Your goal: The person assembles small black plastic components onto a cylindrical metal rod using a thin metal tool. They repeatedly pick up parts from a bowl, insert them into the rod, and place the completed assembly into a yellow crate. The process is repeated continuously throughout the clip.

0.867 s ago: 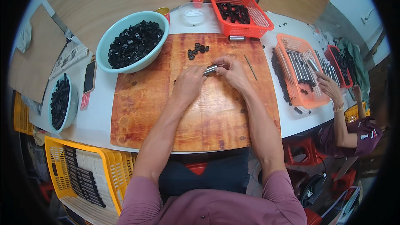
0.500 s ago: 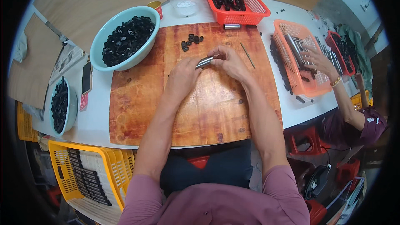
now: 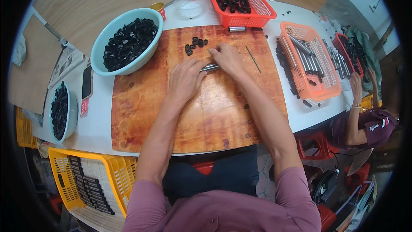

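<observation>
Metal tube (image 3: 210,67), short and silvery, lies slantwise between the two hands, over the upper middle of the wooden board (image 3: 201,124); whether it touches the wood I cannot tell. The left hand (image 3: 184,77) is curled round its left end, back upward, so that only a bright stretch shows. The right hand (image 3: 228,60) is bent at the other end, its fingertips reaching past the far side; I cannot tell whether they pinch anything.

Just beyond the left hand, loose black caps (image 3: 200,42) sit on the board, and right of the right hand lies a thin rod (image 3: 253,59). The board rests on a white counter (image 3: 95,124). Beyond and left of the hands stands a pale blue bowl (image 3: 146,59) heaped with small black parts (image 3: 128,43); farther left, a smaller bowl (image 3: 73,116) of black pieces stands near a phone (image 3: 87,82). Beyond the right hand is a red basket (image 3: 244,19) with black pieces inside, another silvery tube (image 3: 236,29) just in front of it. Well to the right of the hands, a pale orange basket (image 3: 300,78) carries silvery tubes (image 3: 309,62), and past it is a co-worker's hand (image 3: 355,87). Left of the left forearm, a yellow crate (image 3: 110,167) holds a row of dark rods (image 3: 91,187).
</observation>
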`<action>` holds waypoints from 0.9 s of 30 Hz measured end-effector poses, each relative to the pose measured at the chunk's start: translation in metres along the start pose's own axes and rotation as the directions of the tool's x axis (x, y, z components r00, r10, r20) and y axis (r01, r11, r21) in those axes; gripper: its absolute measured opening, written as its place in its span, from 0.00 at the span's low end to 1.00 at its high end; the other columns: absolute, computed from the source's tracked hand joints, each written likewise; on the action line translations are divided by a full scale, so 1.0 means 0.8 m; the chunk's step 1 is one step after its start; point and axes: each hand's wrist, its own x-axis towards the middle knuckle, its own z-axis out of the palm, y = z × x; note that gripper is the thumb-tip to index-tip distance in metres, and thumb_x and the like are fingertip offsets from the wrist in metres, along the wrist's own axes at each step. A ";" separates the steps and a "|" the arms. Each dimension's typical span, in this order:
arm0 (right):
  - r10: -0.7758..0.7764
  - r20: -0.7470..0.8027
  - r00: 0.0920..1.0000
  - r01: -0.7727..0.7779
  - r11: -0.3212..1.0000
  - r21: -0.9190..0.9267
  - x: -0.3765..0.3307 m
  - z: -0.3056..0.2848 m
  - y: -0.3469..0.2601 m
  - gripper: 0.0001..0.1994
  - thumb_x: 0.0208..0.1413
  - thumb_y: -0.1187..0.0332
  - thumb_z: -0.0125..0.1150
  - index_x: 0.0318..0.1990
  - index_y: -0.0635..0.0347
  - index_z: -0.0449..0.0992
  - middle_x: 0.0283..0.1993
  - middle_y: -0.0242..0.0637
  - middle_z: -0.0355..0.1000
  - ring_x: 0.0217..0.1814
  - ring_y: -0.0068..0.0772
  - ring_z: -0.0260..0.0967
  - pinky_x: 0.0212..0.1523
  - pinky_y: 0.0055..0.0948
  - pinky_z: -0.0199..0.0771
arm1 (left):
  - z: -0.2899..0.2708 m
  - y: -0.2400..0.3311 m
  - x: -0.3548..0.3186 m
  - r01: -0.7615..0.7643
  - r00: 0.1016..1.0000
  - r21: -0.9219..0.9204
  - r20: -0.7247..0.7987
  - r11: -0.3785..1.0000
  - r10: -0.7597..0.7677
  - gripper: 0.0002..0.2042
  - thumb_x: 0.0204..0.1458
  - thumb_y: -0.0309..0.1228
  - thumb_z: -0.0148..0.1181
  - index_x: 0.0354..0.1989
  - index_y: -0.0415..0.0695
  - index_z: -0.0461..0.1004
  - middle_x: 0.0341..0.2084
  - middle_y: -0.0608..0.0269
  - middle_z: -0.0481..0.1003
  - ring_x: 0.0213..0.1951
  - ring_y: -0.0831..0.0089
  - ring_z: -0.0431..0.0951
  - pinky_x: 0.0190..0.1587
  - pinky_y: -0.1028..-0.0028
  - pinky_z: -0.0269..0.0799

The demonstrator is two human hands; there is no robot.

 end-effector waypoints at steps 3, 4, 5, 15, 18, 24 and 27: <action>-0.020 -0.074 0.997 0.006 0.985 -0.175 0.009 0.017 -0.028 0.18 0.59 0.58 0.60 0.38 0.68 0.82 0.41 0.59 0.78 0.47 0.59 0.77 0.49 0.51 0.75 | -0.005 0.002 0.001 0.023 0.999 0.005 0.047 1.000 -0.023 0.10 0.51 0.31 0.67 0.41 0.44 0.81 0.34 0.59 0.76 0.40 0.58 0.77 0.43 0.61 0.73; -0.063 -0.126 0.990 0.033 0.973 -0.229 0.017 0.031 -0.016 0.16 0.59 0.60 0.58 0.35 0.68 0.82 0.40 0.59 0.78 0.46 0.58 0.77 0.49 0.52 0.74 | -0.005 0.005 0.003 0.019 0.998 -0.004 0.053 1.000 -0.019 0.09 0.51 0.31 0.67 0.41 0.44 0.80 0.34 0.59 0.76 0.40 0.58 0.77 0.43 0.61 0.73; -0.089 -0.178 0.980 0.045 0.970 -0.238 0.016 0.038 -0.017 0.16 0.59 0.61 0.58 0.34 0.68 0.82 0.39 0.58 0.78 0.45 0.58 0.77 0.49 0.51 0.74 | -0.007 0.004 0.002 0.026 0.998 -0.008 0.060 1.000 -0.025 0.09 0.51 0.31 0.67 0.40 0.44 0.80 0.34 0.59 0.76 0.40 0.58 0.77 0.43 0.61 0.73; -0.144 -0.256 0.956 0.061 0.950 -0.307 0.004 0.044 -0.015 0.13 0.60 0.63 0.57 0.42 0.65 0.76 0.45 0.52 0.73 0.51 0.53 0.70 0.51 0.49 0.65 | -0.004 0.003 -0.002 0.059 0.998 -0.081 -0.021 0.995 -0.061 0.12 0.50 0.33 0.69 0.41 0.43 0.81 0.34 0.57 0.77 0.40 0.56 0.78 0.42 0.61 0.73; -0.127 -0.250 0.960 0.048 0.953 -0.298 0.005 0.042 -0.017 0.13 0.60 0.63 0.57 0.43 0.65 0.75 0.47 0.51 0.71 0.54 0.51 0.68 0.52 0.48 0.62 | -0.001 0.002 0.001 0.049 0.997 -0.100 -0.047 0.994 -0.053 0.12 0.50 0.33 0.69 0.41 0.43 0.81 0.33 0.57 0.76 0.39 0.56 0.77 0.41 0.61 0.73; -0.147 -0.206 0.967 0.075 0.945 -0.318 0.006 0.048 -0.023 0.14 0.61 0.61 0.56 0.43 0.65 0.74 0.47 0.51 0.71 0.54 0.52 0.67 0.52 0.49 0.63 | -0.007 -0.001 -0.003 0.066 0.997 -0.060 -0.025 0.996 -0.067 0.11 0.49 0.33 0.69 0.39 0.43 0.81 0.31 0.57 0.74 0.38 0.56 0.76 0.40 0.61 0.71; -0.162 -0.211 0.964 0.071 0.921 -0.383 0.006 0.050 -0.019 0.15 0.61 0.59 0.56 0.43 0.65 0.75 0.46 0.52 0.71 0.53 0.53 0.68 0.53 0.51 0.64 | -0.005 -0.003 -0.004 0.030 0.998 -0.072 -0.051 0.997 -0.033 0.10 0.49 0.33 0.69 0.37 0.44 0.80 0.32 0.58 0.73 0.38 0.57 0.76 0.40 0.61 0.71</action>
